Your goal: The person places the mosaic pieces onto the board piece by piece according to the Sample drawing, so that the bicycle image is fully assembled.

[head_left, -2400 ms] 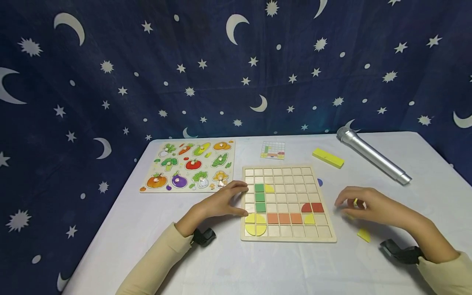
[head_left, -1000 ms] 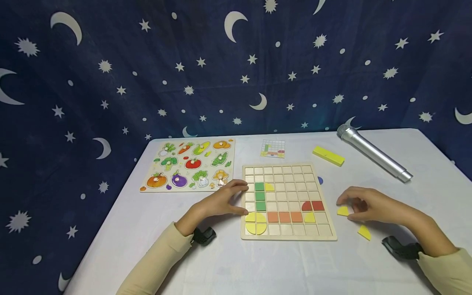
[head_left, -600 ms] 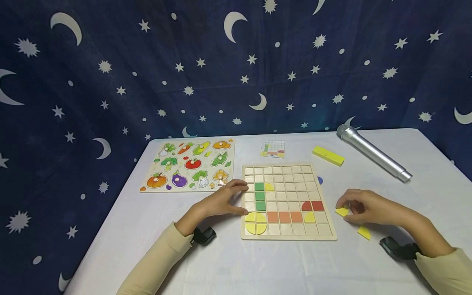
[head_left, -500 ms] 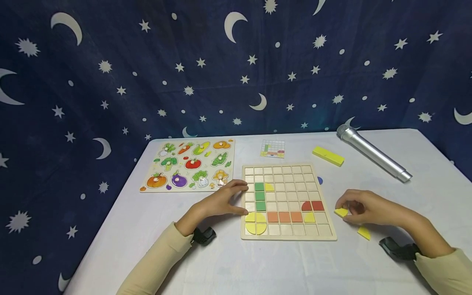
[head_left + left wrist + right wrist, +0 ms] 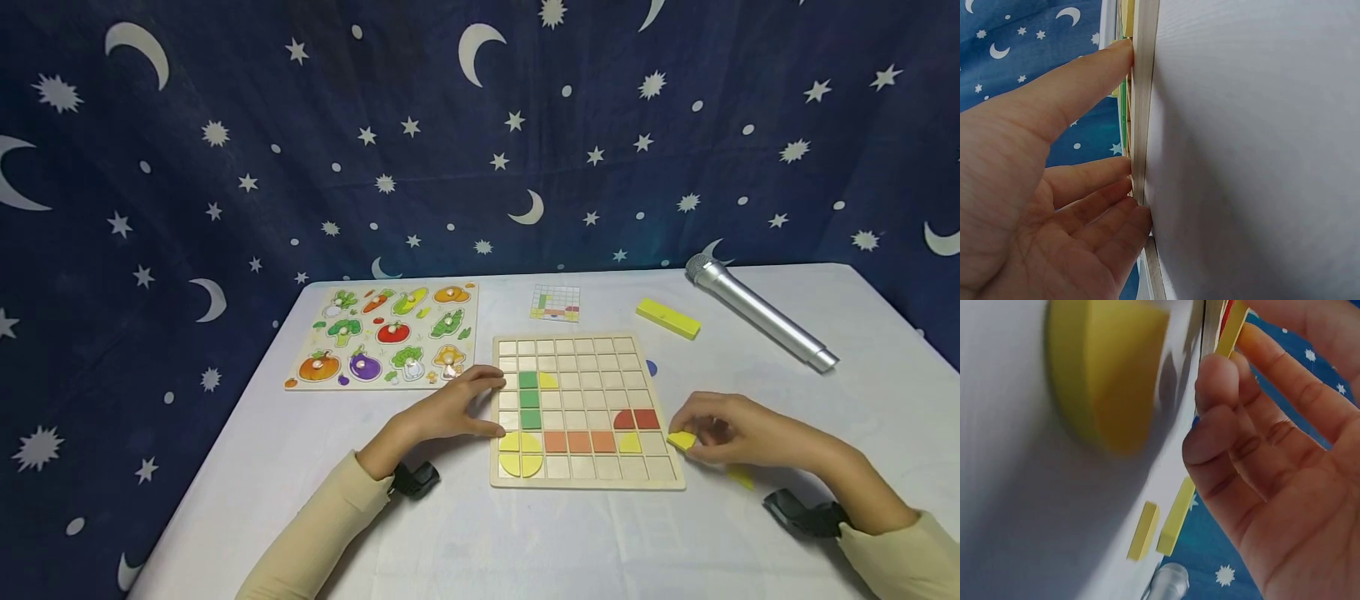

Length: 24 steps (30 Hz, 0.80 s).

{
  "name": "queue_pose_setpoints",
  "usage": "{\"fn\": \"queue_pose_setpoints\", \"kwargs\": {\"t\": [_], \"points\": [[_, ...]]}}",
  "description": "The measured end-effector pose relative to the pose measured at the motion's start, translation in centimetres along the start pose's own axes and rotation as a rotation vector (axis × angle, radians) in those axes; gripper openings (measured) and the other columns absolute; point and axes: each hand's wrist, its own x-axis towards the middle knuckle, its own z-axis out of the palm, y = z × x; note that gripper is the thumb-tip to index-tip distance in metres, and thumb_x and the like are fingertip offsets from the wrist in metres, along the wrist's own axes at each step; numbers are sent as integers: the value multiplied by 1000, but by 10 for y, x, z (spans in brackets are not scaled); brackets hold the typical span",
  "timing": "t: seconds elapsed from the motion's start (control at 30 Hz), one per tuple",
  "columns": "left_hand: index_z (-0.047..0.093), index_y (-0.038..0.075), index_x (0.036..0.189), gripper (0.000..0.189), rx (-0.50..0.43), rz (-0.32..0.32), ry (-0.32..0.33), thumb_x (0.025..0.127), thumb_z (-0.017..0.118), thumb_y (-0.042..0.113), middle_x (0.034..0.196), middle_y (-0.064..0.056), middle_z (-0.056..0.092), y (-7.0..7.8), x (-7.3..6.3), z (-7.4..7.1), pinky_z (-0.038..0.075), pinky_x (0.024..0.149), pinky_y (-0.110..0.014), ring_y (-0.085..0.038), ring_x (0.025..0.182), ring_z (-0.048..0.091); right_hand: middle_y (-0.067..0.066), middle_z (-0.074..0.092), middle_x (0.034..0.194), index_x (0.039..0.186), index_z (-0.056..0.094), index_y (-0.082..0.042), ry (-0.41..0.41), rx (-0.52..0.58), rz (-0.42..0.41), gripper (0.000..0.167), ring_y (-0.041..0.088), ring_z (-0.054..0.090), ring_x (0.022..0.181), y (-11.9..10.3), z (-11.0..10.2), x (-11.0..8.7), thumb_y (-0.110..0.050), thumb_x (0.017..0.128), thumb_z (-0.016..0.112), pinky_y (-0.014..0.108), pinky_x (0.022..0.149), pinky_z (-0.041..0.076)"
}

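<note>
My left hand (image 5: pixel 442 410) steadies the wooden grid board (image 5: pixel 573 400), thumb and fingertips against its left edge with the fingers relaxed. My right hand (image 5: pixel 742 429) pinches a yellow quarter-circle tile (image 5: pixel 682 440) between thumb and fingers, right beside the board's right rim. Its thin edge shows in the right wrist view. Another yellow quarter-circle tile (image 5: pixel 740 477) lies on the cloth, partly covered by that hand. In the grid sit green squares (image 5: pixel 529 399), orange squares (image 5: pixel 578 442), a red square (image 5: pixel 645 419), a red quarter-circle (image 5: pixel 624 420) and several yellow quarter-circles (image 5: pixel 520 454).
Behind the board lies a small pattern card (image 5: pixel 555 303). A vegetable puzzle (image 5: pixel 393 335) is at the left. A yellow block (image 5: pixel 667 318) and a silver microphone (image 5: pixel 761 312) lie at the back right. A blue piece (image 5: pixel 651 367) peeks out by the board's right edge.
My right hand has closed its fingers on the yellow quarter-circle tile and brought it left to the board's edge, now partly covering the other loose tile. The left hand has stayed put.
</note>
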Motion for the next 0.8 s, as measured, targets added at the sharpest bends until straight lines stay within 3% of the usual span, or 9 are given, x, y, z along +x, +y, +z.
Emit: {"fn": "queue_pose_setpoints", "kwargs": {"t": [0.2,0.8], "points": [[49,0,141,72,2,-5,-2,82,80,28,149,-12,38,0,0,0,30,115,-44,-28,139,36,-10,55,85,106,68,-11,-9,-2,-49,24,6,50,68,-1,7,3,-11,83,77,21,53,42],[49,0,141,71,7,-1,-4,83,79,27,149,-13,38,1,-1,-1,30,114,-44,-28,139,36,-15,54,83,103,67,-10,-10,-22,-63,20,-2,48,69,-6,13,8,-16,85,76,20,55,45]]}}
